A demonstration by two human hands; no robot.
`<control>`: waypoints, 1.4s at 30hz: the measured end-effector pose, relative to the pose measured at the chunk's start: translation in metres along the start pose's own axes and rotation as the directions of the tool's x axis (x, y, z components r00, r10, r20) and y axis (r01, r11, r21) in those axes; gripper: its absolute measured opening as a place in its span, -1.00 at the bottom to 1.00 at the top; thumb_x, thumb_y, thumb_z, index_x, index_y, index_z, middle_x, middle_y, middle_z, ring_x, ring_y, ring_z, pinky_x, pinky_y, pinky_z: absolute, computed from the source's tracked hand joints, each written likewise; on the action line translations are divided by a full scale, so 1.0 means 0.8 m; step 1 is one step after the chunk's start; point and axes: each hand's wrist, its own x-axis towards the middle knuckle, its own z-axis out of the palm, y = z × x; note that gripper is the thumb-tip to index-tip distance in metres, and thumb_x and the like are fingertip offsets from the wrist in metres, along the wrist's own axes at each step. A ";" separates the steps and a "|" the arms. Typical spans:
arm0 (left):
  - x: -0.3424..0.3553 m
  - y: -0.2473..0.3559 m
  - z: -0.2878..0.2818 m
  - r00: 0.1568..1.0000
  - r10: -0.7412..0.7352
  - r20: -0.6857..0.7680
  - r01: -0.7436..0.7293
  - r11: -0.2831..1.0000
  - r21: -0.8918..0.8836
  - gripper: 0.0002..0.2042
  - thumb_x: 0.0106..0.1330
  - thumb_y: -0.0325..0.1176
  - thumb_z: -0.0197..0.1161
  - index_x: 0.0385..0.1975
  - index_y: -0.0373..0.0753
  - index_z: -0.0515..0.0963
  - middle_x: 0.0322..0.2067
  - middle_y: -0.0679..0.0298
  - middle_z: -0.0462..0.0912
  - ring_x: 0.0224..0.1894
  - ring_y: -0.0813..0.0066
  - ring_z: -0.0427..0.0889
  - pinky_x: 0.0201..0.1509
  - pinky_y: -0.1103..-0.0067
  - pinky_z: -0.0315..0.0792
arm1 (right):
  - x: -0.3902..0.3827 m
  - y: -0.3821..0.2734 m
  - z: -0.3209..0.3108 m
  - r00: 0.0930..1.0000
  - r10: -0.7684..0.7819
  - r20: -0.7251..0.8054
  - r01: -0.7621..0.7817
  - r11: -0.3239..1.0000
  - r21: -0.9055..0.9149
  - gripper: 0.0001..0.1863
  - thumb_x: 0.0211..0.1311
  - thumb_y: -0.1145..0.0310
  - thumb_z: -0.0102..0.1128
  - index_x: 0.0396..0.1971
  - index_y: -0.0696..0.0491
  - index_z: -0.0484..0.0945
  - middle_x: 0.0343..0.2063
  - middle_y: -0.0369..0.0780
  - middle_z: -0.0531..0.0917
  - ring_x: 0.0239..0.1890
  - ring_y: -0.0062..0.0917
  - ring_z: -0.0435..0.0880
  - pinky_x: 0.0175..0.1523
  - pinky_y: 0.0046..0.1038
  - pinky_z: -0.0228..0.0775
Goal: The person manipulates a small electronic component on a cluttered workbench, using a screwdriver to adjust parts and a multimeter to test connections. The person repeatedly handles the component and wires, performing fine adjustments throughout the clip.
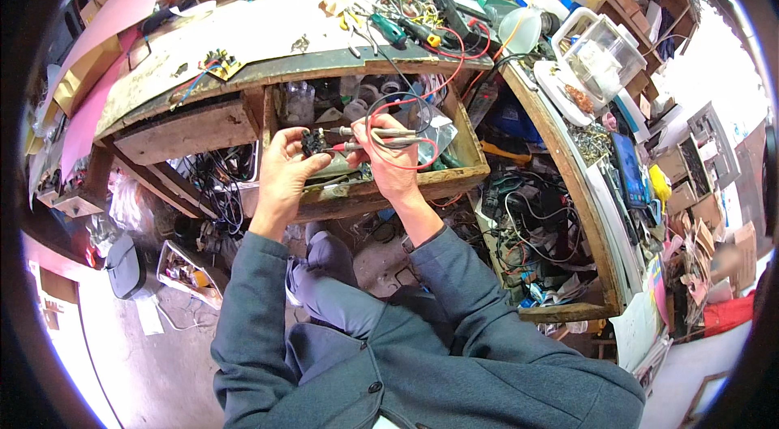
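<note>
Over an open wooden drawer [389, 190], my left hand [281, 175] pinches a small black part [312, 142] between thumb and fingers. The part's exact kind is too small to make out. My right hand [391, 163] is closed on two multimeter probes [398, 137], which lie side by side with their tips pointing left at the black part. Whether the tips touch it I cannot tell. A red test lead [462, 64] and a black one loop from the probes up to the bench. Jars and loose parts fill the drawer beneath my hands.
Behind the drawer runs a worn workbench [268, 32] with a green-handled screwdriver [388, 28], tangled wires and a small circuit board [219, 66]. A clear plastic container [604, 56] and a blue phone [630, 171] lie on the right-hand bench. Cables crowd the shelf below it.
</note>
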 end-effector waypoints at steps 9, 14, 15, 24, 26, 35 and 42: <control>0.006 -0.007 0.000 0.999 -0.025 0.023 0.025 1.000 -0.001 -0.33 0.06 -0.63 0.41 0.22 -0.34 0.27 -0.07 0.16 0.56 -0.05 0.43 0.60 0.03 0.55 0.52 | 0.000 0.002 -0.004 1.000 -0.011 0.007 0.011 1.000 -0.014 -0.85 0.33 0.38 0.26 -0.27 0.16 0.57 -0.51 -0.24 0.66 -0.58 -0.59 0.65 -0.51 -0.59 0.52; 0.006 -0.001 -0.006 0.993 -0.114 0.024 0.116 0.983 -0.143 -0.46 0.21 -0.59 0.27 0.19 -0.40 0.25 -0.09 0.03 0.56 -0.13 0.27 0.69 -0.01 0.44 0.65 | -0.001 -0.006 -0.003 0.999 -0.024 -0.049 0.032 0.985 0.169 -0.83 0.32 0.42 0.24 -0.18 0.17 0.56 -0.46 -0.20 0.67 -0.57 -0.56 0.67 -0.51 -0.56 0.52; 0.007 0.002 -0.010 0.989 -0.139 0.056 0.148 0.963 -0.227 -0.51 0.25 -0.56 0.22 0.17 -0.43 0.26 -0.08 -0.01 0.56 -0.10 0.20 0.69 0.01 0.41 0.64 | -0.001 -0.006 -0.003 0.998 -0.022 -0.052 0.032 0.982 0.186 -0.82 0.32 0.43 0.24 -0.15 0.17 0.56 -0.45 -0.18 0.68 -0.56 -0.55 0.68 -0.51 -0.55 0.53; 0.018 0.012 -0.026 0.898 -0.255 0.359 0.405 0.798 -0.446 -0.51 0.40 -0.20 -0.21 0.05 -0.55 0.38 -0.10 -0.25 0.59 -0.06 -0.08 0.65 0.13 0.23 0.54 | -0.004 -0.007 -0.004 0.999 -0.037 0.028 0.032 0.988 0.148 -0.76 0.25 0.48 0.25 -0.10 0.16 0.57 -0.34 -0.11 0.71 -0.46 -0.48 0.71 -0.41 -0.50 0.59; 0.019 0.014 -0.023 0.892 -0.289 0.348 0.422 0.808 -0.410 -0.48 0.40 -0.19 -0.26 0.06 -0.57 0.39 -0.13 -0.22 0.61 -0.14 -0.03 0.67 0.05 0.25 0.57 | -0.004 -0.005 0.001 0.998 -0.068 0.010 0.065 0.987 0.144 -0.78 0.25 0.51 0.27 -0.12 0.18 0.57 -0.36 -0.13 0.71 -0.48 -0.51 0.71 -0.43 -0.54 0.57; 0.020 0.011 -0.025 0.872 -0.289 0.395 0.431 0.836 -0.340 -0.46 0.40 -0.18 -0.28 0.08 -0.57 0.40 -0.10 -0.18 0.63 -0.18 0.06 0.68 -0.03 0.32 0.60 | -0.002 0.000 0.011 0.998 -0.065 -0.007 0.066 0.993 0.096 -0.82 0.27 0.53 0.26 -0.15 0.21 0.58 -0.38 -0.17 0.71 -0.48 -0.55 0.72 -0.44 -0.57 0.58; 0.019 0.010 -0.023 0.859 -0.304 0.412 0.445 0.841 -0.307 -0.45 0.39 -0.17 -0.27 0.10 -0.55 0.39 -0.02 -0.19 0.61 -0.15 0.09 0.68 0.00 0.34 0.59 | -0.003 0.000 0.010 0.998 -0.066 0.011 0.065 0.996 0.059 -0.84 0.27 0.56 0.25 -0.16 0.22 0.58 -0.38 -0.19 0.70 -0.47 -0.54 0.72 -0.43 -0.56 0.59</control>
